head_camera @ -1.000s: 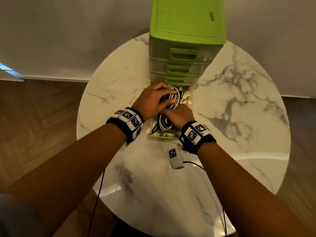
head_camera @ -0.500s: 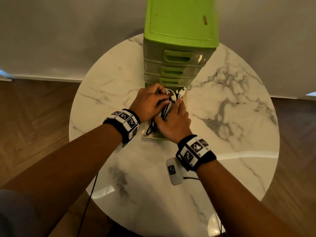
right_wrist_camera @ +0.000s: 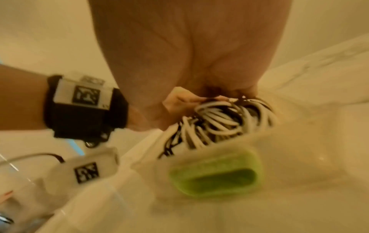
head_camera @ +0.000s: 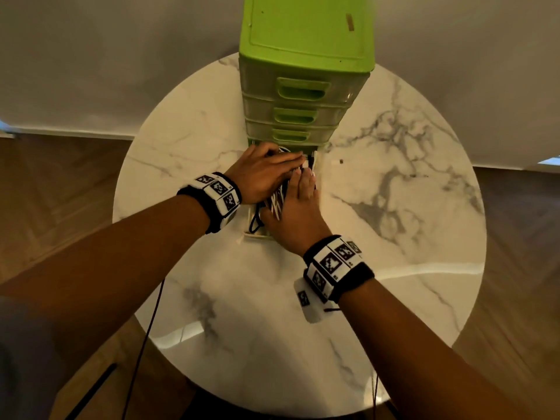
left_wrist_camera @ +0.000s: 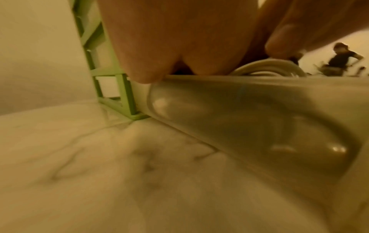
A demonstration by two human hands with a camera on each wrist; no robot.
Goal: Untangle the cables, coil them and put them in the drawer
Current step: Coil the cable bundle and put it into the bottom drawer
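Where both hands press, white and black cables (right_wrist_camera: 219, 124) lie coiled.

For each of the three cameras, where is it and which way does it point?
Head: above, looking down at table, green unit; both forearms, left hand, right hand on cables.
Left wrist: low by drawer side; fingers overhead.
Right wrist: before drawer front; palm, cables.
Shared: cables, drawer.
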